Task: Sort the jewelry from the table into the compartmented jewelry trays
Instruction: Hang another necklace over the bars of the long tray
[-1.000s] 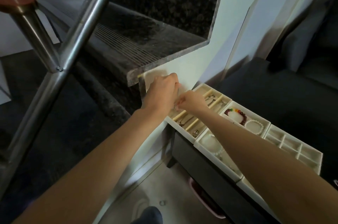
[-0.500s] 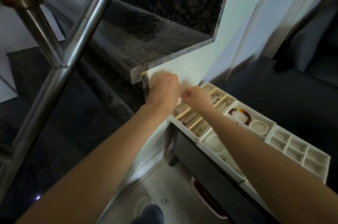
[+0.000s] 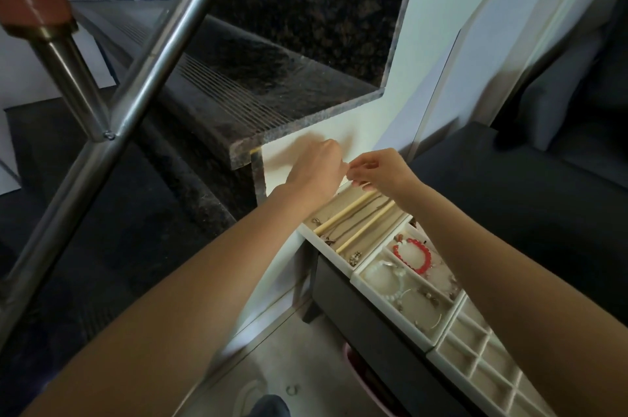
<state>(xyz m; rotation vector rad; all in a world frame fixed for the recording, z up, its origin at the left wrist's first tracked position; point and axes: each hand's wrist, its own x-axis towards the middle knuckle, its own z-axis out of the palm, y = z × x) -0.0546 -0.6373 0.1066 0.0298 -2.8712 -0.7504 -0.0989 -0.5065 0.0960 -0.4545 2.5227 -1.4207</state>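
You are working at the far end of the row of jewelry trays: your left hand [image 3: 317, 175] and right hand [image 3: 382, 173] are meeting fingertip to fingertip just above the long-slot tray [image 3: 343, 260], fingers curled as if pinching something fine between them, though whatever you are holding is too small to make out. Judging by the trays, you are well into the sorting. The long-slot tray, split by two pale dividers [image 3: 343, 213] into three lanes, is carrying thin chains and a small cluster piece. The next tray [image 3: 401, 324] is holding a red bead bracelet [image 3: 413, 255], pale bead bracelets [image 3: 387, 277] and a few small metal pieces. The grid tray [image 3: 475, 372] nearest you is showing no jewelry in its visible cells. You are seeing three trays in all; loose pieces left on the table are hidden from view.
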